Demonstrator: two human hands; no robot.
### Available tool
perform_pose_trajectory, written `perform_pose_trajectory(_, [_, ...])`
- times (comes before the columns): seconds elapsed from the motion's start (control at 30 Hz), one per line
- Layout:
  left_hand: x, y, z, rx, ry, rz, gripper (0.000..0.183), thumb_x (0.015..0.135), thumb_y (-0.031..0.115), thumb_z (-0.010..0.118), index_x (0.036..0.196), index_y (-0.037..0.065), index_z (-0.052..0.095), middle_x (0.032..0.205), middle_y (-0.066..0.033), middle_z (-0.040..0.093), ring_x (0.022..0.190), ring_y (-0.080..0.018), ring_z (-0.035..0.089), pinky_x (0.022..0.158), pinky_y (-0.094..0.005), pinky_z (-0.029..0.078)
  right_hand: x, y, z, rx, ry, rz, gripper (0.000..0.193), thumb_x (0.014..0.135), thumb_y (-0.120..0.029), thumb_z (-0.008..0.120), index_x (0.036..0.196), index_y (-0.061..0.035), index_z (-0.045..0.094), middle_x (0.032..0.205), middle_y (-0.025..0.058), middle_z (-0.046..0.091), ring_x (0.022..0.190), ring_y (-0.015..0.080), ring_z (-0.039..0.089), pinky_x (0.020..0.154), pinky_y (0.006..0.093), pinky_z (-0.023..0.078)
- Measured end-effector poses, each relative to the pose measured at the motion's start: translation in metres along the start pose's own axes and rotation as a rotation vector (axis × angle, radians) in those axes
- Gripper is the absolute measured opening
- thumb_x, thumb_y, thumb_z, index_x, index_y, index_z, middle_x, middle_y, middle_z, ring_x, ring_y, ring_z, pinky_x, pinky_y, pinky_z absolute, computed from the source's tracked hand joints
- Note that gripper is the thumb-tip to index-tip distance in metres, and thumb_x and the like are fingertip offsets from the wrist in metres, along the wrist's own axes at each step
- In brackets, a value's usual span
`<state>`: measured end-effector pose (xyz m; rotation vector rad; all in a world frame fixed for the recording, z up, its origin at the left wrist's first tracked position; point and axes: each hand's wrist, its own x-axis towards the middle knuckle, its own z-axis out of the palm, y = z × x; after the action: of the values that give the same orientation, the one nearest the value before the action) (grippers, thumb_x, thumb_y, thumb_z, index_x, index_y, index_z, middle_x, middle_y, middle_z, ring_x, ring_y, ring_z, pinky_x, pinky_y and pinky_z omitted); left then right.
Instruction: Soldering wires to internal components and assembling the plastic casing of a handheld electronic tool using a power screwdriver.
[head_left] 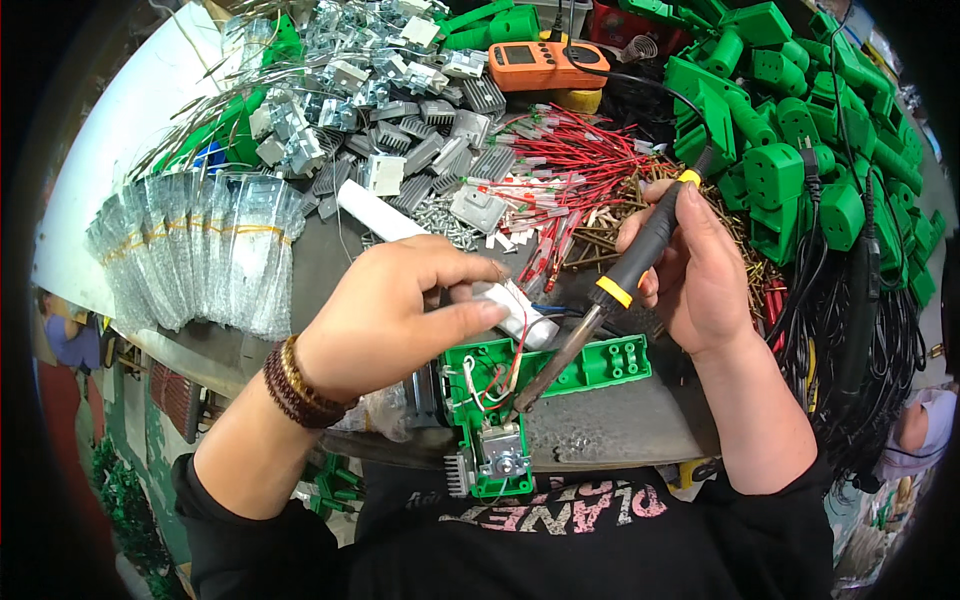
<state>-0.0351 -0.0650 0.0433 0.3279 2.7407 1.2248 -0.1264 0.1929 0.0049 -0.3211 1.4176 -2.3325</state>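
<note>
My right hand (705,270) grips a soldering iron (645,245) with a black and yellow handle, pointed down and left. Its dark tip reaches the wiring at the upper edge of a metal part (502,452) inside an open green plastic housing (595,368). Whether the tip touches is too small to tell. My left hand (400,310) hovers above the housing, thumb and fingers pinched around a thin red wire (521,345) that rises from it. Under those fingers lies a white tube (375,212). White wires (470,380) curl within the housing; a grey finned heatsink (458,475) sits at its lower left.
Clear plastic sleeves (195,255) fan out at left. Metal parts (330,80), heatsinks (485,95) and red-wired lamps (570,150) pile up behind. An orange multimeter (545,68) stands at the back. Green housings (775,175) and black cables (850,350) crowd the right.
</note>
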Motion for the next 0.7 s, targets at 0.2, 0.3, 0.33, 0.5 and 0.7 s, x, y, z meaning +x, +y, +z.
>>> perform_pose_trajectory(0.2, [0.005, -0.001, 0.021, -0.7, -0.144, -0.131, 0.03, 0.098, 0.018, 0.065, 0.119, -0.003, 0.067, 0.097, -0.0043, 0.071, 0.086, -0.0047, 0.063, 0.079, -0.0206, 0.049, 0.001, 0.0, 0.0, -0.006, -0.017, -0.001, 0.034, 0.108, -0.039, 0.041, 0.114, -0.0079, 0.053, 0.086, 0.0137, 0.068, 0.056, 0.0111, 0.057, 0.048, 0.0235, 0.046])
perform_pose_trajectory(0.3, [0.006, -0.006, 0.018, -0.705, -0.232, -0.063, 0.035, 0.103, 0.022, 0.058, 0.127, -0.004, 0.063, 0.102, -0.0074, 0.072, 0.095, -0.0097, 0.065, 0.088, -0.0248, 0.05, 0.001, 0.001, -0.002, -0.027, -0.026, -0.026, 0.035, 0.108, -0.039, 0.041, 0.115, -0.0071, 0.054, 0.086, 0.014, 0.068, 0.056, 0.0114, 0.057, 0.049, 0.0239, 0.046])
perform_pose_trajectory(0.33, [0.006, -0.007, 0.016, -0.759, -0.267, -0.095, 0.035, 0.103, 0.022, 0.057, 0.126, -0.004, 0.063, 0.104, -0.0081, 0.073, 0.098, -0.0112, 0.065, 0.09, -0.0262, 0.05, 0.001, 0.0, -0.001, -0.023, -0.017, -0.027, 0.036, 0.108, -0.039, 0.041, 0.115, -0.0067, 0.054, 0.086, 0.0141, 0.068, 0.056, 0.0116, 0.057, 0.049, 0.0243, 0.046])
perform_pose_trajectory(0.5, [0.007, -0.007, 0.007, -0.533, -0.342, -0.122, 0.028, 0.095, 0.011, 0.069, 0.119, -0.003, 0.068, 0.112, -0.009, 0.072, 0.102, -0.0124, 0.066, 0.095, -0.0288, 0.05, 0.0, 0.001, -0.001, -0.016, 0.005, -0.01, 0.037, 0.108, -0.04, 0.041, 0.117, -0.0062, 0.054, 0.087, 0.0137, 0.068, 0.056, 0.0119, 0.057, 0.049, 0.0253, 0.045])
perform_pose_trajectory(0.7, [-0.004, -0.012, -0.002, -0.562, -0.247, -0.065, 0.024, 0.086, 0.008, 0.077, 0.107, -0.002, 0.073, 0.1, -0.0041, 0.072, 0.097, -0.011, 0.064, 0.087, -0.0259, 0.048, -0.002, 0.0, 0.0, -0.011, -0.002, -0.018, 0.036, 0.108, -0.039, 0.04, 0.118, -0.0069, 0.053, 0.087, 0.0136, 0.068, 0.057, 0.0121, 0.057, 0.048, 0.0252, 0.046])
